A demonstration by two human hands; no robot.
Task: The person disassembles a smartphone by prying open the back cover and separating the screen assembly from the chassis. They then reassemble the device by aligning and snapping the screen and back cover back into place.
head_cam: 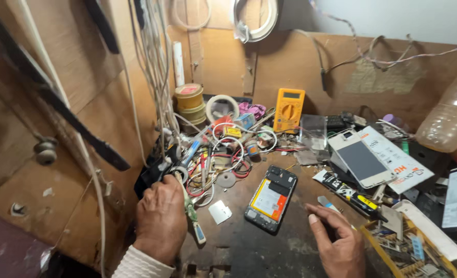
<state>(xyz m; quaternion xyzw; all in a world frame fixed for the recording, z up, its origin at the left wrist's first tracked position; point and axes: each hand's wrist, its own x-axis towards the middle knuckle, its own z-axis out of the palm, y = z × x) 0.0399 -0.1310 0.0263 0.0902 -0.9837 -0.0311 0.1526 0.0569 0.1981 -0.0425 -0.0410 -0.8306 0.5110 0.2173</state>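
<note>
My left hand [160, 220] is curled at the left side of the workbench, gripping a thin green-handled tool [193, 216] whose tip points down toward me. An opened phone [270, 198] lies back-off in the middle of the bench, its yellow and orange battery showing. My right hand [335, 241] hovers to the right of that phone, fingers spread, with a slim flat metal tool [325, 203] just beyond its fingertips; whether it holds that tool I cannot tell. A small white card [220, 211] lies between my hands.
A tangle of wires, pens and tape rolls [215, 154] fills the back left. A yellow multimeter [288, 109] leans on the back wall. A white phone [361, 162] on a box lies at right, beside a plastic bottle [451, 116] and a yellow parts tray [408, 247].
</note>
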